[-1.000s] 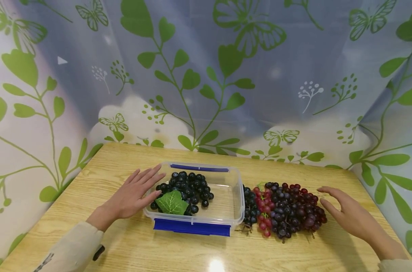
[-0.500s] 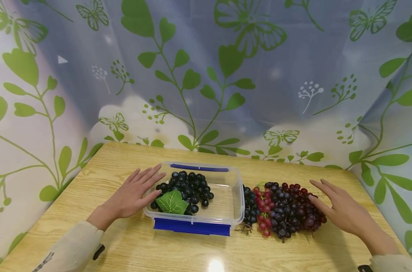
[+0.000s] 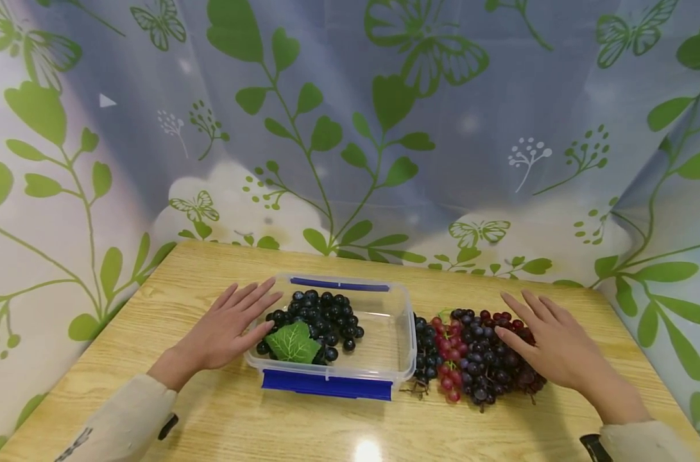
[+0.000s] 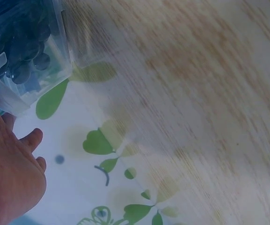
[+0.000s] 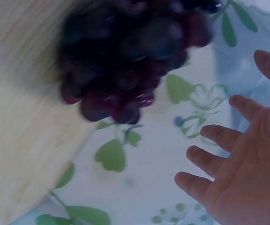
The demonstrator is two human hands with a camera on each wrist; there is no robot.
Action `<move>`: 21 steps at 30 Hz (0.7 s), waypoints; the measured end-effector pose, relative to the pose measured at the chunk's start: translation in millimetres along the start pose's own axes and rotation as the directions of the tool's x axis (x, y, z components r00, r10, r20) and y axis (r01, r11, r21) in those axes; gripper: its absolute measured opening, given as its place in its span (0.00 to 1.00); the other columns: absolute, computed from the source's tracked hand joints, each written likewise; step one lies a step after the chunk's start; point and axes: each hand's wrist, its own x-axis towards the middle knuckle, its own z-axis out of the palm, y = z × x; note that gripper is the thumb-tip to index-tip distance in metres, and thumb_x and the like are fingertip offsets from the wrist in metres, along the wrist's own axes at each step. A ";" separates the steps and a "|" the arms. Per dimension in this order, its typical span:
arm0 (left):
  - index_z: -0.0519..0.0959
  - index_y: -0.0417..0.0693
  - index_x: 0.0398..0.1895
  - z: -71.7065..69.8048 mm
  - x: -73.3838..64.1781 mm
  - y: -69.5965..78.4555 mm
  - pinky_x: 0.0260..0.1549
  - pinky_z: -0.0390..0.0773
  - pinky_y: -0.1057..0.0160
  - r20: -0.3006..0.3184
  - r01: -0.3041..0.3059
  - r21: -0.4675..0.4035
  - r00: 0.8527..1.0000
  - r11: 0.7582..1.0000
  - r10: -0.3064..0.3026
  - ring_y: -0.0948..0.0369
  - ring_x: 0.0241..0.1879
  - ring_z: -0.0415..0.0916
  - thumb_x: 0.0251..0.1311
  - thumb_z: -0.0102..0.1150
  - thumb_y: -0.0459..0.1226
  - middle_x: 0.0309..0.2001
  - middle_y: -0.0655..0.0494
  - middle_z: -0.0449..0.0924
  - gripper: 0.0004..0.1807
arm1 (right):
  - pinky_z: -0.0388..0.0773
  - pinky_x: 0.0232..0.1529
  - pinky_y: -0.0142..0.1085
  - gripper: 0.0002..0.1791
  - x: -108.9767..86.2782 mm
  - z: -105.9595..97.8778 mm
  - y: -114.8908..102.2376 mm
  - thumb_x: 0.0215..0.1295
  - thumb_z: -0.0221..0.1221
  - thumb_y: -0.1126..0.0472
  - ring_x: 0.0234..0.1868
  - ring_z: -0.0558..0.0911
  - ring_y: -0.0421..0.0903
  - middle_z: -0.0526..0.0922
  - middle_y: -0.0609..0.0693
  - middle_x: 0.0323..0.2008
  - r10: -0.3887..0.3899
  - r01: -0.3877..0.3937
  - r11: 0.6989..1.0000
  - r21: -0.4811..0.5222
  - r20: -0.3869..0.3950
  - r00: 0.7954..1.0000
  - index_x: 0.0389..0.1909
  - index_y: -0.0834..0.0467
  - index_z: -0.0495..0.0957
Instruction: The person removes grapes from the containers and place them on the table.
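Note:
A clear plastic food container [image 3: 384,337] with blue latches holds a bunch of black grapes [image 3: 323,317] and a green leaf [image 3: 294,342]. At its left side lies my left hand [image 3: 222,328], fingers straight, fingertips right at the rim. Several grape bunches lie in a row to the container's right: black grapes [image 3: 423,353], red grapes [image 3: 450,350], dark purple grapes [image 3: 481,366] and dark red grapes [image 3: 520,375]. Over the last bunch my right hand [image 3: 560,346] spreads its straight fingers, hiding part of it. In the right wrist view that hand [image 5: 247,164] appears apart from the grapes.
The wooden table [image 3: 240,423] carries everything. Behind and at both sides hangs a curtain [image 3: 338,160] printed with leaves and butterflies. Bare stems [image 3: 417,389] stick out in front of the black bunch beside the container.
My right hand has moved left from beside the dark red grapes to over them, its fingers spreading. My left hand, the container and the grapes stay where they were.

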 end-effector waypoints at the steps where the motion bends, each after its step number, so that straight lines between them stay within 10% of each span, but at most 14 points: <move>1: 0.57 0.54 0.74 0.0 -0.1 -0.1 0.66 0.43 0.42 -0.001 0.000 0.001 1.000 1.000 0.000 0.46 0.70 0.51 0.72 0.42 0.51 0.75 0.53 0.47 0.31 | 0.46 0.61 0.66 0.41 1.1 -0.4 -3.8 0.70 0.45 0.36 0.66 0.51 0.73 0.50 0.72 0.70 -0.007 0.007 1.000 -0.007 -0.003 1.000 0.75 0.56 0.51; 21: 0.55 0.56 0.75 -0.5 -0.5 0.7 0.67 0.41 0.44 -0.001 0.009 -0.002 1.000 1.000 -0.009 0.49 0.71 0.49 0.72 0.41 0.51 0.75 0.54 0.46 0.31 | 0.35 0.66 0.62 0.39 32.3 -9.4 -78.4 0.68 0.42 0.32 0.72 0.44 0.64 0.47 0.60 0.74 -0.128 0.128 0.988 -0.080 0.009 0.992 0.75 0.47 0.52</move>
